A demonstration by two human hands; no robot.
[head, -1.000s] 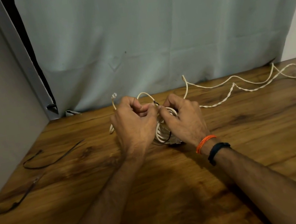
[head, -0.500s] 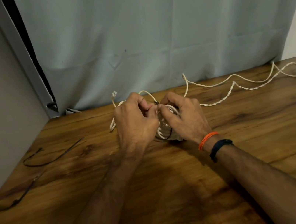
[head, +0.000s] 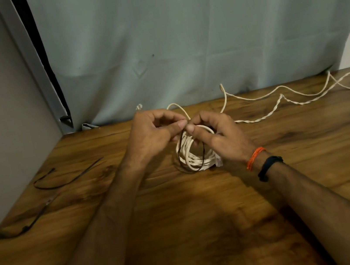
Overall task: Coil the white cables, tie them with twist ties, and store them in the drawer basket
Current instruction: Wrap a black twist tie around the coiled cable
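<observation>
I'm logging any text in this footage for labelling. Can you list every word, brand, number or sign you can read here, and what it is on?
None: no readable text in the head view.
The black wristband shows no legible marking.
The coiled white cable, the dark twist tie pinched by the left hand and right hand, the wooden table and the curtain carry no print.

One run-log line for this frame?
phase: tying | left hand, right hand: pinching twist tie ends | coiled cable: on table
</observation>
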